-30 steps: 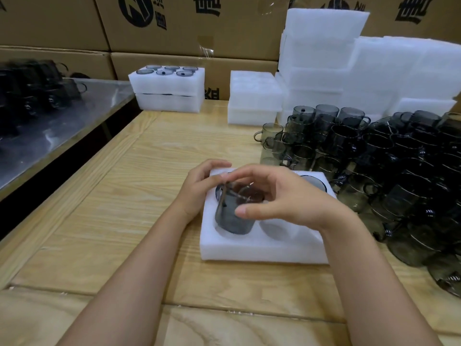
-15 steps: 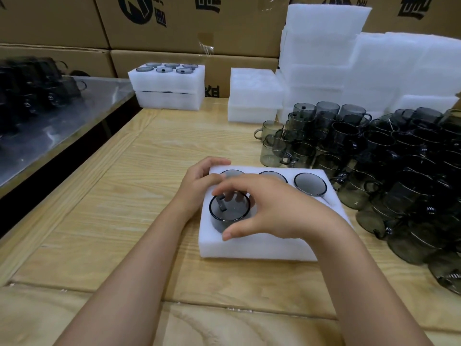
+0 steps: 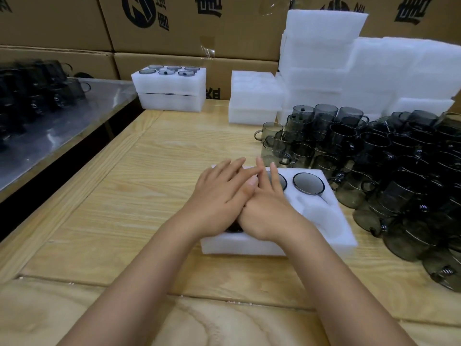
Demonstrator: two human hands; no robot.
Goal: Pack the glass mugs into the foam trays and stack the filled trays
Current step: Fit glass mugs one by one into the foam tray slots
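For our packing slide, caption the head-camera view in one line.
Left hand and right hand, overlapped and flat, press a mug into a foam tray beside loose glass mugs.

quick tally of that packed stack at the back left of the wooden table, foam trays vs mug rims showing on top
foam trays: 2, one stacked on the other
mug rims showing on top: 6, in two rows of three
total: 8
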